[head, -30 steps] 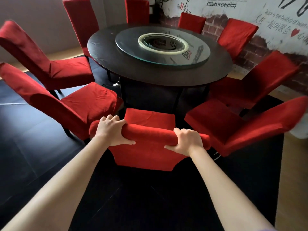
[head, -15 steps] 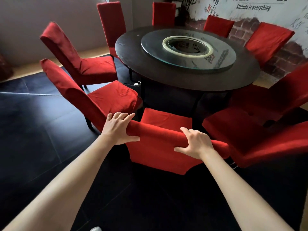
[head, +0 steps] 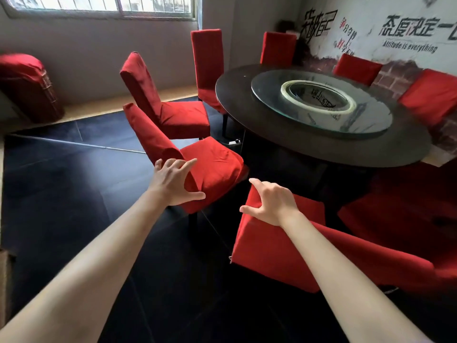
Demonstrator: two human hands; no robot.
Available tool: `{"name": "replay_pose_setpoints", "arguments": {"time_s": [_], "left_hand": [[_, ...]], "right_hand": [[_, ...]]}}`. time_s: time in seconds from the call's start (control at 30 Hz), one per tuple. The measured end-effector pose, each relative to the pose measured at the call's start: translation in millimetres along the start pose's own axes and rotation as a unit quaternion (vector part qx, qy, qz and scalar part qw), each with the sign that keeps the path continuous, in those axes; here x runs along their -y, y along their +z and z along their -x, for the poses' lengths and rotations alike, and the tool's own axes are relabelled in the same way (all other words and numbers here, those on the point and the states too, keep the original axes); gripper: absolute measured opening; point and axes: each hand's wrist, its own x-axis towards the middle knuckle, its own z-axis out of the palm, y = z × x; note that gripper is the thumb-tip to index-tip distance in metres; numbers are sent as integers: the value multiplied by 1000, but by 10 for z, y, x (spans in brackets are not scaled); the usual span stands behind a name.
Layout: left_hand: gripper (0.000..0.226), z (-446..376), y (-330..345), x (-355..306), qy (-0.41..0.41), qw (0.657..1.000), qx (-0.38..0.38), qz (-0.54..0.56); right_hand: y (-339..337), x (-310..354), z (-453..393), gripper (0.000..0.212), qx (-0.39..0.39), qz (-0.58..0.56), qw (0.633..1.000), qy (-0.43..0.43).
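Note:
A red-covered chair [head: 272, 256] stands right in front of me, its seat tucked toward the round dark table [head: 321, 152]. My right hand [head: 273, 205] is over the left end of its backrest top with fingers spread; it grips nothing. To its left a second red chair [head: 215, 164] stands angled to the table. At the near end of that chair's backrest is my left hand [head: 173, 185], fingers spread wide. Whether it touches the fabric I cannot tell.
A glass turntable [head: 371, 120] lies on the table. Several more red chairs ring it, two at the left [head: 178, 117] [head: 207, 60] and one close on the right [head: 400, 219]. A red-covered bundle [head: 24, 82] sits by the left wall. Dark floor lies to my left.
Both hands have let go of the near chair's backrest and opened. My view swung left, and my left hand moved over to the neighbouring chair's backrest.

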Motion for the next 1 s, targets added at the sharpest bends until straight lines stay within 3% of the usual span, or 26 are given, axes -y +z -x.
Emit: {"name": "replay_pose_setpoints", "arguments": {"time_s": [0.4,0.73,1.0], "left_hand": [[107,-468,-83,1656,19,999,26,-22],[107,-1528,172,2485,27,998,46,-25],[109,-2175,441,3130,26,997,66,-9]], "right_hand": [[438,1297,-1175,87,43,-18,998,43],[813,1580,-2553,86,30,-32,999,33],[1167,1795,-3374,81,82,-30,995,43]]}}
